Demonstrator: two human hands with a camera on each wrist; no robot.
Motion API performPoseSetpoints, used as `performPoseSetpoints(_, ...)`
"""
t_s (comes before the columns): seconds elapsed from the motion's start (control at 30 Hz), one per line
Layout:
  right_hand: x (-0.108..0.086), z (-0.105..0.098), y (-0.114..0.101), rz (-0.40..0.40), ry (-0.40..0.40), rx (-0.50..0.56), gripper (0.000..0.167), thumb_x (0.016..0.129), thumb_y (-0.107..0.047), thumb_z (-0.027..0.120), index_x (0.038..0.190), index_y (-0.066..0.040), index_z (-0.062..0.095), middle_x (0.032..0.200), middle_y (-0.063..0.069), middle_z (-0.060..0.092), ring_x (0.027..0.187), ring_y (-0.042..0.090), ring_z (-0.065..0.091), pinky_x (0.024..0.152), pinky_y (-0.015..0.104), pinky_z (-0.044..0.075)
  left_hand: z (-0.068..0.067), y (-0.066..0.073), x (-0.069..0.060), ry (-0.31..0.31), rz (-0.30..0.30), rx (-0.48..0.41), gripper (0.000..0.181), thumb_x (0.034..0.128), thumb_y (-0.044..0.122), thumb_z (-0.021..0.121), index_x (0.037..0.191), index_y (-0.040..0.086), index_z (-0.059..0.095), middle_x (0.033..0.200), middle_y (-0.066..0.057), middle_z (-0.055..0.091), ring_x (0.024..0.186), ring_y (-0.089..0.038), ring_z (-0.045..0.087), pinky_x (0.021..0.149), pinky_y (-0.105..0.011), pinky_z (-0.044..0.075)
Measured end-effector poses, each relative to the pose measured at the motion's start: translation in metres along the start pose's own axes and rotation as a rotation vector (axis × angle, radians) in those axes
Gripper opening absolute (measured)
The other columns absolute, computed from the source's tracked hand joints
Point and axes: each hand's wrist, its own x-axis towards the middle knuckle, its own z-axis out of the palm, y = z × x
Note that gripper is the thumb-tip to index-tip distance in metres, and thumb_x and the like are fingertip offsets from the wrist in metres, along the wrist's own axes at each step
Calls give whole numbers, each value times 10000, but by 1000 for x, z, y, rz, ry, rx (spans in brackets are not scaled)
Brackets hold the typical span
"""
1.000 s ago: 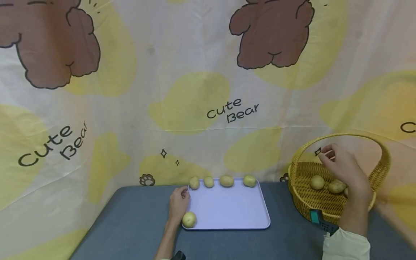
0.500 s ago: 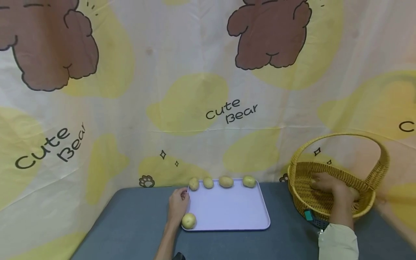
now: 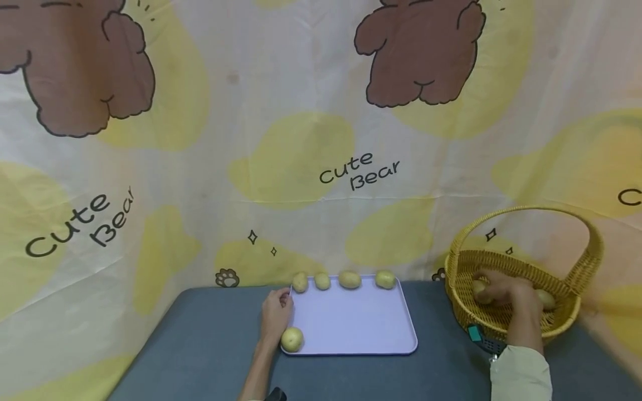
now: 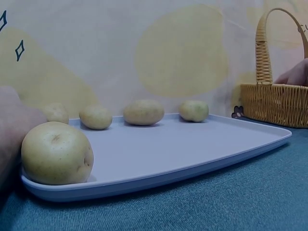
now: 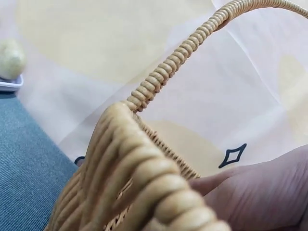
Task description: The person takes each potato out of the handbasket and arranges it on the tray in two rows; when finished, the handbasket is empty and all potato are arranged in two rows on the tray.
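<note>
Inside the wicker basket on the right, my right hand has its fingers and thumb about a potato; the basket rim hides the fingertips in the right wrist view. Another potato lies to the right of that hand. My left hand grips the left edge of a pale lilac tray with curled fingers. By its wrist, a round potato sits in the tray's near left corner. Several potatoes, among them an oval potato, stand in a row along the far edge.
The basket's tall arched handle rises over the right hand. A dark blue-grey tabletop carries tray and basket. Behind it hangs a bear-print cloth. Bare tray surface lies in front of the row.
My right hand has come down from above the basket to the potatoes inside, and its fingers have closed about one. My left hand and the tray have stayed put.
</note>
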Motion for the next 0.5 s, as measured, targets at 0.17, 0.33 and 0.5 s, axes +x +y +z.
performPoseSetpoints(0.17,-1,0,-3,-71,9,-54,562,782,20,621,1337,-54,566,1240,311,528,930,368,554,709,429,470,0,-1,-1,2,8,-4,229,915,18,647,1099,-39,770,934,-143,722,839,-192,648,749,-296,542)
performPoseSetpoints(0.33,-14,-4,-6,-240,50,182,580,725,82,641,1274,21,467,1045,172,492,734,175,464,571,303,429,1,0,-1,10,12,1,222,916,27,648,1088,-38,772,926,-135,719,842,-191,651,759,-302,546)
performPoseSetpoints(0.5,-28,-14,-16,-327,162,182,569,749,52,672,1257,20,418,1134,231,460,798,162,468,592,295,434,-1,0,1,19,23,9,220,907,13,650,1081,-39,773,917,-140,714,838,-199,648,755,-317,546)
